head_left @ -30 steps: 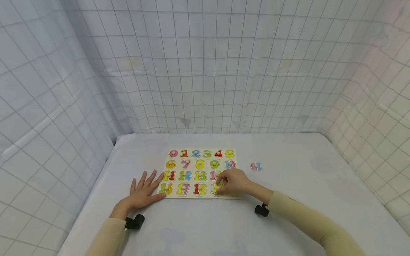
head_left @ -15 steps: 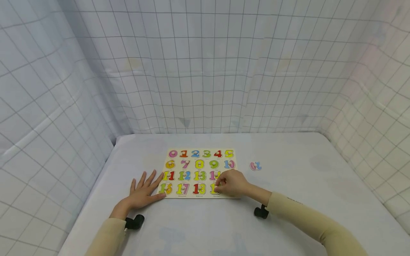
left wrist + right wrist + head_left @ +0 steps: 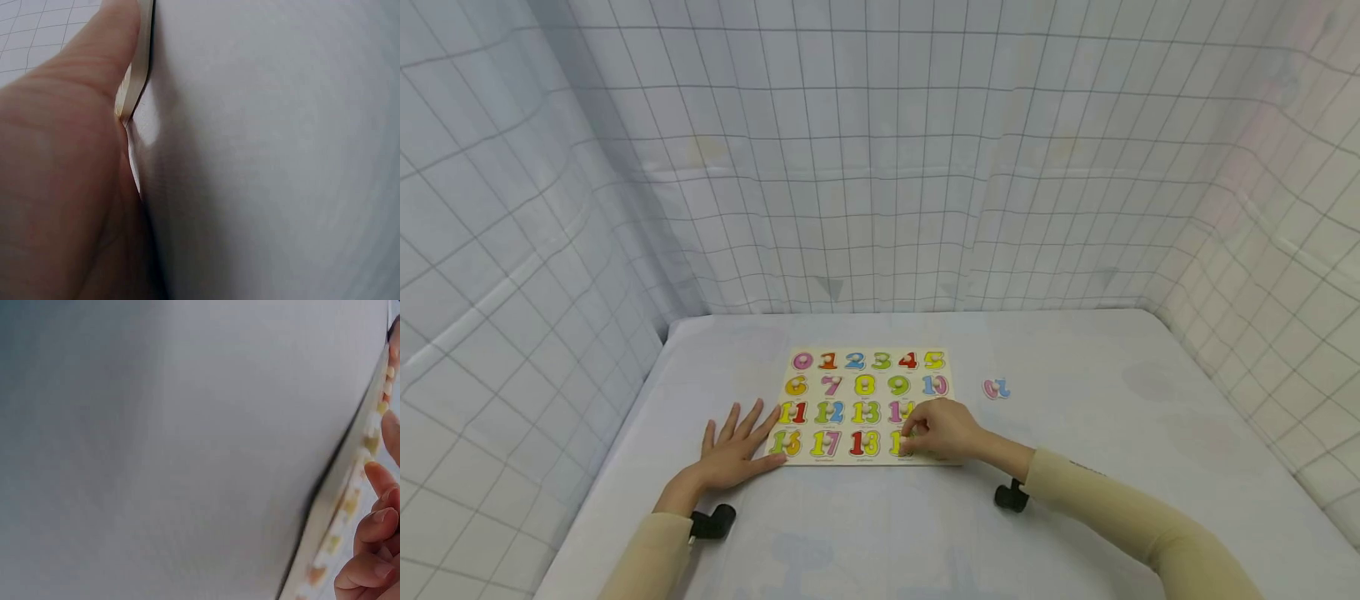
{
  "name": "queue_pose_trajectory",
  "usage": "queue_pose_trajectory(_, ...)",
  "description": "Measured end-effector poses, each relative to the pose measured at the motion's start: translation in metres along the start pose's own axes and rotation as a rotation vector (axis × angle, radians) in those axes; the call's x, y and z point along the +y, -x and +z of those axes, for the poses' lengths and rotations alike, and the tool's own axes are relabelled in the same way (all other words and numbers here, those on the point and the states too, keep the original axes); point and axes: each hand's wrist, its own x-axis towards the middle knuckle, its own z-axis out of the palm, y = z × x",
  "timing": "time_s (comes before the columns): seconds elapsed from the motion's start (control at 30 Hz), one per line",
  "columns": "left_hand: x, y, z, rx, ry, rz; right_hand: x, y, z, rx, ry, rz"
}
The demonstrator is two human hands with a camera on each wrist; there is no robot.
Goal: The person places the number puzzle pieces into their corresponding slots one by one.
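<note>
Curled fingers of the right hand (image 3: 946,429) pinch a yellow number piece (image 3: 898,442) in the bottom row of the puzzle board (image 3: 868,406), just past the 18. Spread flat, fingers straight, the left hand (image 3: 733,450) rests on the table (image 3: 1112,467) touching the board's left edge. Rows read 0–5, 6–10, 11–14, 16–18 — a loose pink-and-blue piece (image 3: 997,388) lies apart, right.
</note>
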Motion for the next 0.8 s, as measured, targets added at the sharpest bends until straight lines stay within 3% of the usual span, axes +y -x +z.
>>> queue_pose_trajectory(0.13, 0.001, 0.000, -0.001, -0.002, 0.015, 0.002, 0.016, 0.001, -0.020, 0.128, -0.020, 0.118)
queue_pose_trajectory(0.23, 0.002, 0.001, -0.003, 0.003, 0.024, 0.005, 0.032, 0.003, -0.045, 0.220, 0.054, 0.273)
queue_pose_trajectory(0.33, 0.004, 0.003, -0.005, 0.016, 0.031, 0.011, 0.046, 0.009, -0.067, 0.200, 0.177, 0.465)
queue_pose_trajectory(0.43, 0.008, 0.007, -0.010, 0.021, 0.048, 0.016, 0.060, 0.014, -0.076, 0.138, 0.257, 0.590)
queue_pose_trajectory(0.53, 0.013, 0.009, -0.013, 0.011, 0.050, 0.007, 0.069, 0.017, -0.076, 0.111, 0.296, 0.644)
queue_pose_trajectory(0.8, 0.016, 0.007, -0.015, 0.002, 0.036, 0.016, 0.075, 0.014, -0.069, 0.099, 0.318, 0.676)
